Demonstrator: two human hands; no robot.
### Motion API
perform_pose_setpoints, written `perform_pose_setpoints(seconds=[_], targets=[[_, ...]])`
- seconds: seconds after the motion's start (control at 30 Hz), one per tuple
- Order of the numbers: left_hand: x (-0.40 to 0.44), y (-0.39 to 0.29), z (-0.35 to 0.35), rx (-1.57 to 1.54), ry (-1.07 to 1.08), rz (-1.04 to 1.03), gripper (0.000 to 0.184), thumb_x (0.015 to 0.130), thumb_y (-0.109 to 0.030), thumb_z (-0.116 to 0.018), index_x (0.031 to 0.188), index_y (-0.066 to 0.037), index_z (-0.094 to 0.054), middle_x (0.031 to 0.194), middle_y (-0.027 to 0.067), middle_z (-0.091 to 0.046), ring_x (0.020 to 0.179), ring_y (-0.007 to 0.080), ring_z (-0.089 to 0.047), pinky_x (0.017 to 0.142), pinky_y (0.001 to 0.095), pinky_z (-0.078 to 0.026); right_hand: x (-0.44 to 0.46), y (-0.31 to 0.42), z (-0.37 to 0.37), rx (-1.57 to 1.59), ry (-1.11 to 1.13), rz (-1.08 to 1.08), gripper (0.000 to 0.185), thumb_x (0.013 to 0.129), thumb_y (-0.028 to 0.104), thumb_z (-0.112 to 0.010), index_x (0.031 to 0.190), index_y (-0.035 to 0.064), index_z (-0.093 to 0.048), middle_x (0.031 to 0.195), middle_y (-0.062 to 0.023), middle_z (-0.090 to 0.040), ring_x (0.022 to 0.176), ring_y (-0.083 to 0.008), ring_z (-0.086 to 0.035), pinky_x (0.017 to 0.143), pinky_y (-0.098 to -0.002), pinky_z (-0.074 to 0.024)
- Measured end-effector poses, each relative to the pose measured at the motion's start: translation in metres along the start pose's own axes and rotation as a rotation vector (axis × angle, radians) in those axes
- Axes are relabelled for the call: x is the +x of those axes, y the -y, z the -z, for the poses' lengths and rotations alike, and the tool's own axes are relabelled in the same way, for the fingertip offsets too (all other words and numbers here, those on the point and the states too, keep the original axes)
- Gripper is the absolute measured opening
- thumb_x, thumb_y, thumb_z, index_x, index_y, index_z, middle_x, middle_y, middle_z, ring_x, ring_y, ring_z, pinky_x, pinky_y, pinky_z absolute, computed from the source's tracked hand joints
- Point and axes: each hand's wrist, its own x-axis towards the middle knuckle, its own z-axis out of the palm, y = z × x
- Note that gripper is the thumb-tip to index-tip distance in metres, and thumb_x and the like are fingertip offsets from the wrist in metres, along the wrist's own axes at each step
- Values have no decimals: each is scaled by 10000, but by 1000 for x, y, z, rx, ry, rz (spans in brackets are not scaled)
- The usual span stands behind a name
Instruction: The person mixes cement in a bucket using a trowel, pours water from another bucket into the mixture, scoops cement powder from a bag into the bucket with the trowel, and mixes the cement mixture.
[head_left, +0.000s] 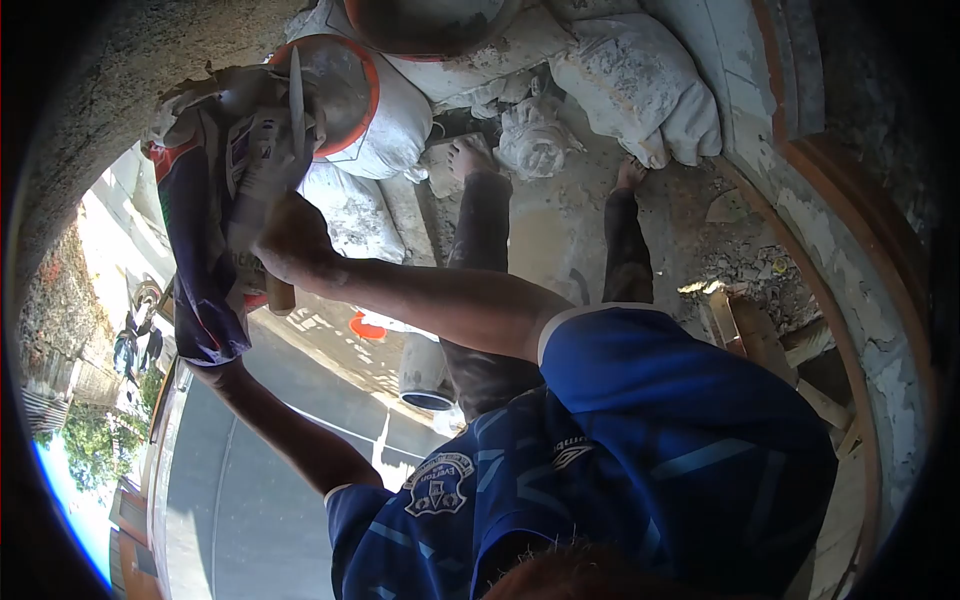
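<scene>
My right hand is closed around the wooden handle of a knife. Its long pale blade points up, along the side of a torn paper-and-plastic bag, and the handle's butt sticks out below my fist. The crumpled bag, purple, white and orange with printing, hangs over my left forearm. My left hand is hidden behind or under the bag, so its fingers do not show. Just beyond the bag's torn upper end is a bucket with an orange rim and greyish contents.
Dusty white sacks lie along the far side, with a second bucket among them. My bare feet stand on the dirty floor. Rubble and wood scraps lie at right; a grey pail sits lower down.
</scene>
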Motion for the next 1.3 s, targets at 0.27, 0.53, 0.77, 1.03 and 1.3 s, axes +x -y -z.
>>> perform_pose_setpoints(seconds=[0.27,0.53,0.77,1.03,1.3], targets=[[22,4,28,218,136,-20,536,893,-379,-647,1186,69,-604,1065,190,-673,952,286,-655,842,374,-501,16,-10,-9,10,-1,72,198,789,113,-609,922,-34,-618,862,-206,-669,831,-322,-663,730,-416,-527],[41,-37,29,222,186,-165,548,763,-242,-761,1197,59,-614,1129,197,-650,1031,327,-643,883,390,-487,11,-20,4,677,173,-320,333,732,162,-760,977,-19,-625,907,-167,-673,841,-241,-670,738,-373,-529],[50,-62,32,112,185,-228,439,785,-129,-715,1173,56,-632,1128,184,-665,1011,313,-657,880,408,-507,-7,4,23,557,133,-283,209,765,91,-675,932,-28,-633,904,-115,-674,792,-189,-645,706,-354,-521],[54,-67,54,421,318,-164,468,831,-280,-701,1170,32,-617,1060,199,-666,947,342,-657,825,384,-506,-28,14,13,258,29,-62,292,763,67,-652,1020,-56,-587,1001,-199,-660,950,-304,-648,816,-391,-531],[-10,-38,49,221,56,-59,416,824,-204,-676,1150,54,-656,1109,199,-673,982,308,-661,875,405,-505,-35,-4,17,62,105,-136,277,726,126,-692,930,-54,-638,926,-216,-668,884,-317,-665,784,-393,-528]])
